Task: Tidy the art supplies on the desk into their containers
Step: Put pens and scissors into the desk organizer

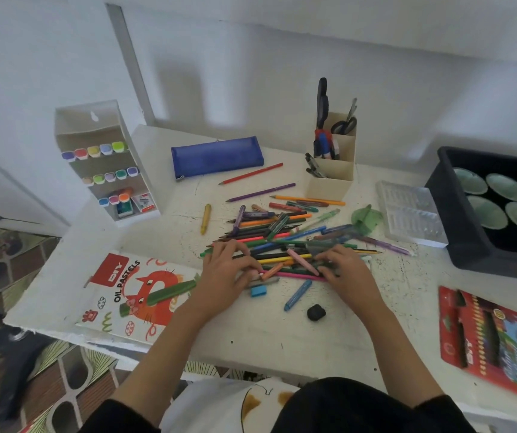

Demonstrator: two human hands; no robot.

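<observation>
A heap of coloured pencils, crayons and pens point(282, 235) lies in the middle of the white desk point(251, 332). My left hand point(224, 273) rests on the heap's near left side, fingers curled round a few pencils. My right hand point(346, 270) lies on the near right side, fingertips among the pencils. An oil pastels box point(132, 295) with a green crayon point(171, 292) on top lies at the left. A red coloured-pencil box point(494, 339) lies at the right. A blue pencil case point(216, 156) sits at the back.
A beige desk organiser point(333, 170) with scissors and pens stands behind the heap. A white marker rack point(107, 164) stands at the back left. A clear plastic tray point(411, 214) and a black bin point(469, 232) holding paint pans are at the right. A black eraser point(315, 312) and blue eraser point(257, 290) lie near me.
</observation>
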